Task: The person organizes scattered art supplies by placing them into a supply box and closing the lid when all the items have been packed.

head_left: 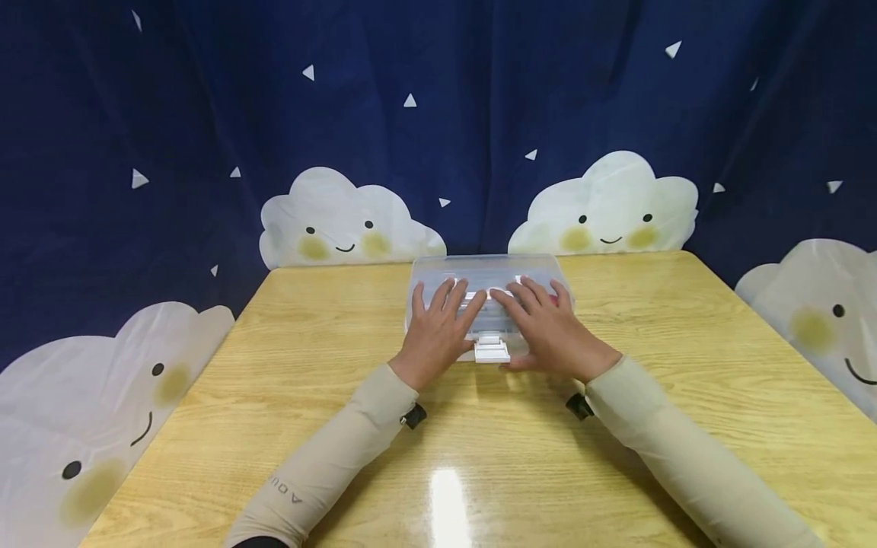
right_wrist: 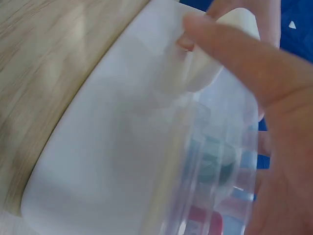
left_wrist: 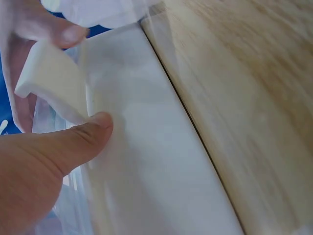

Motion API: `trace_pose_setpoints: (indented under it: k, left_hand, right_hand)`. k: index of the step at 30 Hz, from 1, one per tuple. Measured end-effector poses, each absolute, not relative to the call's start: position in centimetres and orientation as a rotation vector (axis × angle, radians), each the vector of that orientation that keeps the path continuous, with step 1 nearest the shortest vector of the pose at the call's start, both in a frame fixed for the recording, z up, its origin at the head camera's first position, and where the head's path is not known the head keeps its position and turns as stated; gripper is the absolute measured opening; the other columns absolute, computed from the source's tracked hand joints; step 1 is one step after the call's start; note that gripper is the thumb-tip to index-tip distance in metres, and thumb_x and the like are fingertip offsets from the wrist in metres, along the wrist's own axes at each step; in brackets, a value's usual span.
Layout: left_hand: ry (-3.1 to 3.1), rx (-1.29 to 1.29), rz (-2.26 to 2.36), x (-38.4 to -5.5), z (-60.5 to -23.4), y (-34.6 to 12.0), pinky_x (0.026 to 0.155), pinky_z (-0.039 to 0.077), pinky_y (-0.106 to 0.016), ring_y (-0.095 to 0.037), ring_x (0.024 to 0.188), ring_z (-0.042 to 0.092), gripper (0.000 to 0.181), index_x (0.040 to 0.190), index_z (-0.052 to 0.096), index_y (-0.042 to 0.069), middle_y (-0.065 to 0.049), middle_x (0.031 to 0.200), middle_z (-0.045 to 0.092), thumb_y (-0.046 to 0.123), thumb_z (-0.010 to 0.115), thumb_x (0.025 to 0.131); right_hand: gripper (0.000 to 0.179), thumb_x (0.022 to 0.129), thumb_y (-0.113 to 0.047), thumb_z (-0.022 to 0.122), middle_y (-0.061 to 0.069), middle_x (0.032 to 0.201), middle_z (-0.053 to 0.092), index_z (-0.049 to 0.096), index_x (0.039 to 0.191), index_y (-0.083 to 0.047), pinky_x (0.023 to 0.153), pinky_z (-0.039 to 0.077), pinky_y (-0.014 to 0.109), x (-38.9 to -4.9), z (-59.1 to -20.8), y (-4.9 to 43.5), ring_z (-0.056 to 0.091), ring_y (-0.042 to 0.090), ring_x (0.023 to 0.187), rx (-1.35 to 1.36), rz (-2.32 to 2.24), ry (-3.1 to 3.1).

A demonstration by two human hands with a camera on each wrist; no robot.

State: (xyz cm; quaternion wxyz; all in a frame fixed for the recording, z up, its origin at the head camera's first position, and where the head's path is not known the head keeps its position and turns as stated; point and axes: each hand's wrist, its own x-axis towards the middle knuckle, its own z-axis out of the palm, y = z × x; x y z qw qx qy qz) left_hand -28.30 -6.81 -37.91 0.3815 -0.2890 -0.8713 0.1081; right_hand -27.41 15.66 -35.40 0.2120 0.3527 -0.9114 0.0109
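A clear-lidded plastic box [head_left: 479, 265] with a white front wall [left_wrist: 142, 117] sits on the table. Its white latch [head_left: 492, 350] tilts outward from the front in both wrist views. Spread fingers of my left hand [head_left: 433, 335] rest on the lid, and its thumb [left_wrist: 83, 144] touches the front wall beside the latch. My right hand [head_left: 556, 335] mirrors it, fingers fanned over the lid, thumb [right_wrist: 234, 49] near the latch. Through the clear side, a green item [right_wrist: 215, 159] and a pinkish-red item [right_wrist: 205, 220] show, their kinds blurred.
The box stands near the back of a wood-grain table [head_left: 329, 320]. Behind and beside the table hangs a dark blue curtain [head_left: 370, 152] with smiling white clouds [head_left: 613, 202] and small triangles. Small black devices [head_left: 414, 415] are worn at the wrists.
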Motion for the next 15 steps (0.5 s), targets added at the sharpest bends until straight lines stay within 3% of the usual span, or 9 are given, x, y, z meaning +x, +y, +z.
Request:
trace_pose_setpoints:
  k: [8, 15]
  left_hand:
    - [-2.239, -0.747, 0.282, -28.27, -37.74, -6.85, 0.097, 0.035, -0.065, -0.032, 0.131, 0.043, 0.087, 0.141, 0.043, 0.020, -0.014, 0.141, 0.047, 0.058, 0.077, 0.070]
    - [-2.241, -0.742, 0.280, -28.36, -37.76, -6.84, 0.097, 0.035, -0.065, -0.032, 0.131, 0.043, 0.087, 0.140, 0.043, 0.020, -0.014, 0.141, 0.047, 0.058, 0.077, 0.070]
  right_hand:
    - [0.102, 0.071, -0.073, 0.064, 0.018, 0.145, 0.040, 0.035, 0.148, -0.013, 0.104, 0.012, 0.069, -27.42, -34.77, 15.87, 0.028, 0.041, 0.137, 1.022, 0.207, -2.591]
    - [0.092, 0.076, -0.068, 0.064, 0.017, 0.144, 0.042, 0.039, 0.147, -0.015, 0.105, 0.012, 0.068, -27.49, -34.54, 15.88, 0.029, 0.041, 0.137, 1.023, 0.284, -2.600]
